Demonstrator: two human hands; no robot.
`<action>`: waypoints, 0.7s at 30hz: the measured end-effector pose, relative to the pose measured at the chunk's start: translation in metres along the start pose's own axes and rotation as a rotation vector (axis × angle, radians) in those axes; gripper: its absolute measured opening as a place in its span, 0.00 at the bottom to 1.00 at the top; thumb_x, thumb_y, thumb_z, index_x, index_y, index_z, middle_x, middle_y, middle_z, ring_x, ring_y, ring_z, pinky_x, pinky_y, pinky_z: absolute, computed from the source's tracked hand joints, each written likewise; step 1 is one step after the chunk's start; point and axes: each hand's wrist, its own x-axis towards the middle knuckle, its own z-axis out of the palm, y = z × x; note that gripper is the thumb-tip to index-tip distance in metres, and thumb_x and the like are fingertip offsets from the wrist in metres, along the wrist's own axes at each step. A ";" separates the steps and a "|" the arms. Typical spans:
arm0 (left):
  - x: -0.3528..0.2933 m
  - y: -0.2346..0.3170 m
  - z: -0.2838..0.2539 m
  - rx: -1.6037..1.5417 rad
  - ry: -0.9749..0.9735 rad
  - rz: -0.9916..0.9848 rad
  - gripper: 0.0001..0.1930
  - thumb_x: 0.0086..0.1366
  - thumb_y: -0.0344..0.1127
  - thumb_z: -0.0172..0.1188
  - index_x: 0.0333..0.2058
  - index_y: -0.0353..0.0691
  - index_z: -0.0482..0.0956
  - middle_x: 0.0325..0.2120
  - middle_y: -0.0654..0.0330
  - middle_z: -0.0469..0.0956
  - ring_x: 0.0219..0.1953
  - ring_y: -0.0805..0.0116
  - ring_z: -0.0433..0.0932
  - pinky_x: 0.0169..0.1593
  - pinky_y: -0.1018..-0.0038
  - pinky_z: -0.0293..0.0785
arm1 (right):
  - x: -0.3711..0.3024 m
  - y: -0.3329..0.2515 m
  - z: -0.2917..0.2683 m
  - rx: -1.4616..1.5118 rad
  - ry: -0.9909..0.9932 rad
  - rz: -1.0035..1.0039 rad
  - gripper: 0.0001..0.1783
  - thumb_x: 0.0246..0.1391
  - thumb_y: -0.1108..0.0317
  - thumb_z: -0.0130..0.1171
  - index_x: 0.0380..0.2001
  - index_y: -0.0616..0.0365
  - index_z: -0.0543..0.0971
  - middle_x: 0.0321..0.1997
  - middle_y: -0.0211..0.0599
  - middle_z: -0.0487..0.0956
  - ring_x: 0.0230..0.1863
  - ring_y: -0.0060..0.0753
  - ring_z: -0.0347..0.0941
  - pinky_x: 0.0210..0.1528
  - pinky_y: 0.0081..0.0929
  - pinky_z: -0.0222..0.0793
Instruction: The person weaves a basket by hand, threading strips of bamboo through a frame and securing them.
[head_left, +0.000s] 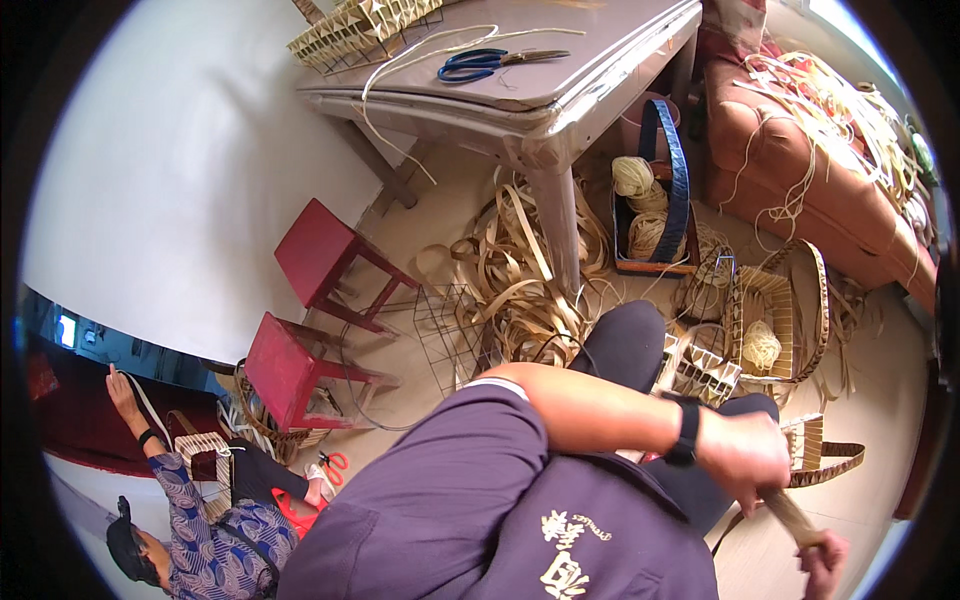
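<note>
Between my two hands runs a short tan strip (790,515), slightly blurred, at the lower right. My left hand (742,452), with a dark band at the wrist, is closed around its upper end. Farther down, my right hand (825,562) grips the lower end; part of this hand is smeared by motion. Behind my left hand stands a small woven basket (808,445) with a brown handle. Another woven piece with pale slats (705,372) lies by my knees.
A handled basket (790,300) and a blue-handled box (668,225) hold cord balls. Loose strips (525,265) surround the table leg. Blue-handled scissors (490,65) lie on the table (480,105). Red stools (285,370), a wire frame (445,335) and a co-worker (215,520) are left.
</note>
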 end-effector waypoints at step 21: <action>-0.033 0.002 -0.020 0.262 0.110 -0.070 0.08 0.56 0.42 0.66 0.24 0.45 0.83 0.21 0.57 0.82 0.29 0.54 0.84 0.34 0.58 0.77 | 0.117 -0.062 0.066 -0.166 0.109 -0.194 0.07 0.59 0.76 0.59 0.39 0.63 0.83 0.32 0.37 0.79 0.38 0.31 0.75 0.44 0.29 0.70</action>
